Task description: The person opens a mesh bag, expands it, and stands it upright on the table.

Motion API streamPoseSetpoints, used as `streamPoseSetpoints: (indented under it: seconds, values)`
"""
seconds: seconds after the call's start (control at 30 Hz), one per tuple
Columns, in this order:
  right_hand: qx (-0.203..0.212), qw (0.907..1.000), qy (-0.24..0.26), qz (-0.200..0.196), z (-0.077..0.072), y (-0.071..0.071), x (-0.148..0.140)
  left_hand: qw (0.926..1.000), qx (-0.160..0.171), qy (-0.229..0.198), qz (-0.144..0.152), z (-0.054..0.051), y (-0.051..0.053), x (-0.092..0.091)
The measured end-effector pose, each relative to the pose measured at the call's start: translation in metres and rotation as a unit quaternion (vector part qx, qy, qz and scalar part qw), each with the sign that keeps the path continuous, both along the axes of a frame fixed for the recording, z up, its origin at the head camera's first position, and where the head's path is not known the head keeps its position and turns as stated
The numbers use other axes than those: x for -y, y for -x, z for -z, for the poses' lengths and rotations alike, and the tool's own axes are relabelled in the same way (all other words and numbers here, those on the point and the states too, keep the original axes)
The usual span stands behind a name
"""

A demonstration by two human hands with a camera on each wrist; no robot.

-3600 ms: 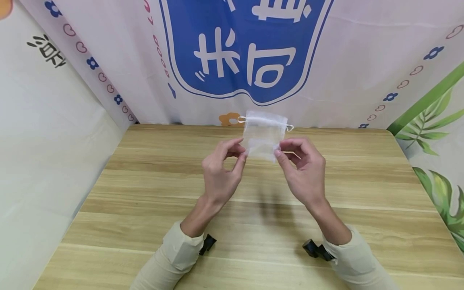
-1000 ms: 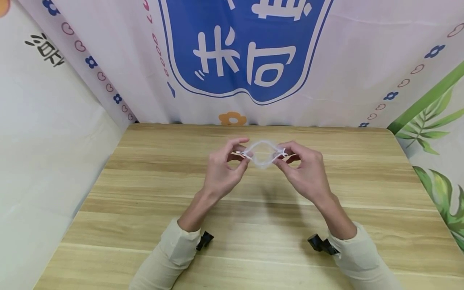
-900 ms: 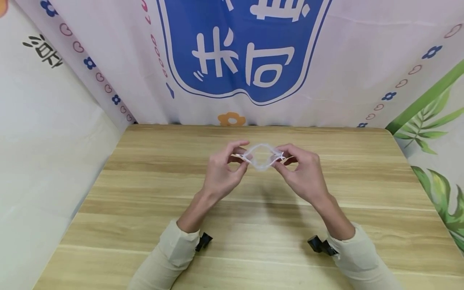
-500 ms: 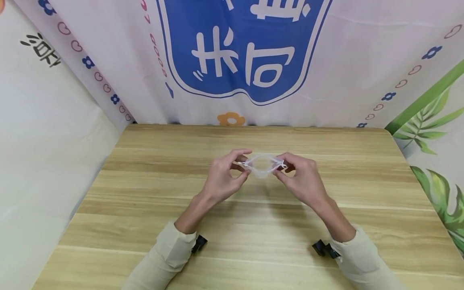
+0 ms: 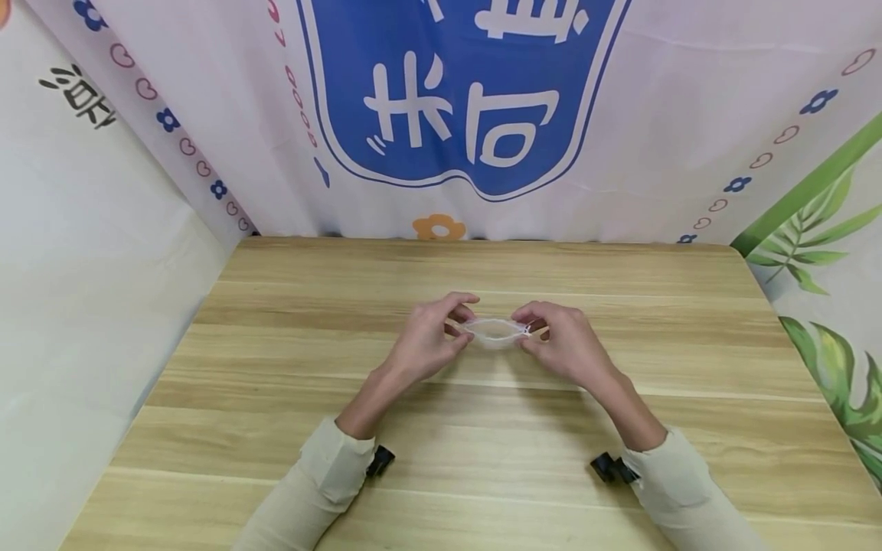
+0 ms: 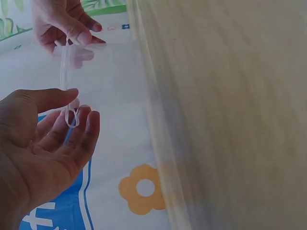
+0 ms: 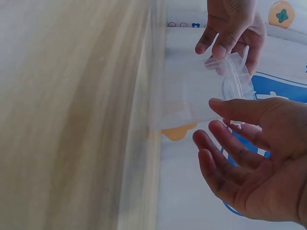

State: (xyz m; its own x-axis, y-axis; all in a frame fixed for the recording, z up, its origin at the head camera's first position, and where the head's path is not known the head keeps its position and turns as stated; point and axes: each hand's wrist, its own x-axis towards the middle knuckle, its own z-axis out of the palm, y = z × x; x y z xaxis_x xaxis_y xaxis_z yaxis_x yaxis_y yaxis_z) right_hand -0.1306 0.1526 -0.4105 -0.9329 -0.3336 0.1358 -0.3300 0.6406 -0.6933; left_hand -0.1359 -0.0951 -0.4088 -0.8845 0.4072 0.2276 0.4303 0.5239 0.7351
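A sheer white drawstring pouch (image 5: 496, 343) hangs between both hands above the wooden table (image 5: 441, 474). From the head view its mouth faces up as a narrow eye-shaped gap. My left hand (image 5: 429, 337) pinches one side of the mouth between thumb and fingers, and a white cord loop (image 6: 72, 119) dangles by those fingers. At the opposite side, my right hand (image 5: 568, 340) pinches the pouch between thumb and index finger, its other fingers loosely bent. Through the thin fabric of the pouch (image 7: 189, 93), the background shows in the right wrist view.
A white curtain (image 5: 661, 130) with a blue printed sign stands along the table's back edge. White panels flank the table, the right one with a leaf print (image 5: 837, 352). Black wrist cameras (image 5: 612, 467) sit at both cuffs.
The pouch has gone from being held up flat to mouth upward. Both hands have come lower and nearer the body with it. Its mouth is narrower than half a second ago.
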Motion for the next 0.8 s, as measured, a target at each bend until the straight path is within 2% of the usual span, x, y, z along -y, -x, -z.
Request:
streamPoseSetpoints:
  seconds: [0.13,0.3,0.47,0.67,0.8]
  values:
    - [0.007,0.9999,0.001,0.009,-0.005,0.0,-0.003,1.0,0.007,-0.003,-0.005,-0.002,0.0,0.003]
    - [0.005,0.9997,0.01,0.02,-0.013,-0.001,-0.008,0.9999,0.0,-0.007,-0.012,-0.007,0.001,0.009]
    - [0.005,0.9999,0.01,0.001,-0.017,-0.003,-0.011,1.0,-0.006,0.002,0.001,-0.009,0.002,0.014]
    - [-0.003,0.9998,0.007,-0.02,-0.017,-0.004,-0.009,0.9987,-0.017,0.039,0.028,-0.009,0.003,0.015]
    - [-0.008,0.9997,0.015,-0.015,-0.016,-0.004,-0.006,0.9986,-0.014,0.044,0.026,-0.009,0.003,0.013]
